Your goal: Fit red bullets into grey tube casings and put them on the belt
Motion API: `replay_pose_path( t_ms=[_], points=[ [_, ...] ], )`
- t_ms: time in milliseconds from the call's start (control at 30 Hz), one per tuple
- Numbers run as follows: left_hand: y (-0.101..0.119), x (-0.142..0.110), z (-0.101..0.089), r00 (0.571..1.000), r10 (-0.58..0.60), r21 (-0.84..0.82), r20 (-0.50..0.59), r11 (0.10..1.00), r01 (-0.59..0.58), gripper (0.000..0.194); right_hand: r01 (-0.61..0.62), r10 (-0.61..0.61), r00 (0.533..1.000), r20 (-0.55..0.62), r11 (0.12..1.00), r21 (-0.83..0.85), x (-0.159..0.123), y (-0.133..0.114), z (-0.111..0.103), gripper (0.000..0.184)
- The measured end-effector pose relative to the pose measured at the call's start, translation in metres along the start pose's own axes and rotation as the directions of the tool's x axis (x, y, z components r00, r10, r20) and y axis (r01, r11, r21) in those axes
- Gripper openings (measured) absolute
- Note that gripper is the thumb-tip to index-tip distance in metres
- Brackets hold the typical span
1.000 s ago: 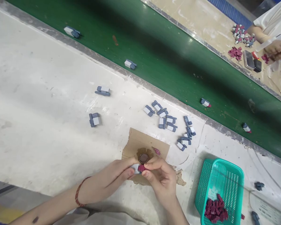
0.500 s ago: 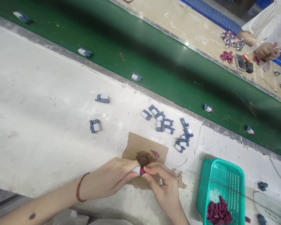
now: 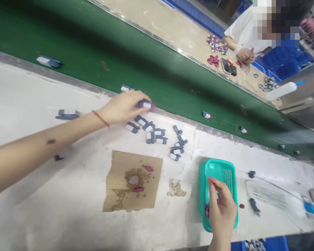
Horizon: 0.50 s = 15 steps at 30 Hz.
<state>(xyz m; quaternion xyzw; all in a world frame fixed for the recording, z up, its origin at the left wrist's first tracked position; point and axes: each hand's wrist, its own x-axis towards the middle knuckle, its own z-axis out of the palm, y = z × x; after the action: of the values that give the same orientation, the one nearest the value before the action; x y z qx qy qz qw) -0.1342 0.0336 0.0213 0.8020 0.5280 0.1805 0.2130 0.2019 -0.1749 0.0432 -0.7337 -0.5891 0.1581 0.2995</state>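
Observation:
My left hand reaches to the near edge of the green conveyor belt. Its fingers are closed on a small blue-and-white plastic part with a maroon tip. My right hand is over the green plastic basket, thumb and forefinger pressed together; whatever they may hold is too small to make out. Maroon pieces lie in the basket, partly hidden by that hand. On the worktable, a brown cardboard sheet carries a round cap-like disc in a wet stain, with two maroon pieces beside it.
Several blue-and-white parts lie between the cardboard and the conveyor. More parts are spaced along the belt. Across it, a person's hand works beside heaps of small pieces. A white bottle appears at right.
My hands have separated. The left moved up to the belt with the assembled part, while the right moved to the basket. A second maroon piece is now visible on the cardboard; the view shifted right.

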Motion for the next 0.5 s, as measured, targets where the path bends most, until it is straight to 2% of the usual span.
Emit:
replay_pose_path(
  t_ms=[100,167,300,500],
  points=[
    [-0.013,0.039,0.003,0.993,-0.117,0.092,-0.035,0.989,0.119,0.062,-0.028,0.054,0.991,0.126,0.979,-0.2,-0.007,0.034,-0.031,0.02],
    [-0.016,0.049,0.006,0.985,-0.17,0.103,-0.028,0.98,0.172,0.069,-0.009,0.066,0.974,0.215,0.967,-0.256,-0.014,0.047,-0.04,0.019],
    [-0.021,0.037,0.007,0.986,-0.166,0.129,0.029,0.978,0.161,0.072,0.014,0.072,0.941,0.331,0.968,-0.252,-0.023,0.051,-0.034,0.015],
    [-0.028,0.018,-0.002,0.983,-0.18,0.189,0.045,0.967,0.169,0.056,-0.1,0.171,0.908,0.383,0.975,-0.198,-0.021,0.037,-0.024,0.017]
  ],
)
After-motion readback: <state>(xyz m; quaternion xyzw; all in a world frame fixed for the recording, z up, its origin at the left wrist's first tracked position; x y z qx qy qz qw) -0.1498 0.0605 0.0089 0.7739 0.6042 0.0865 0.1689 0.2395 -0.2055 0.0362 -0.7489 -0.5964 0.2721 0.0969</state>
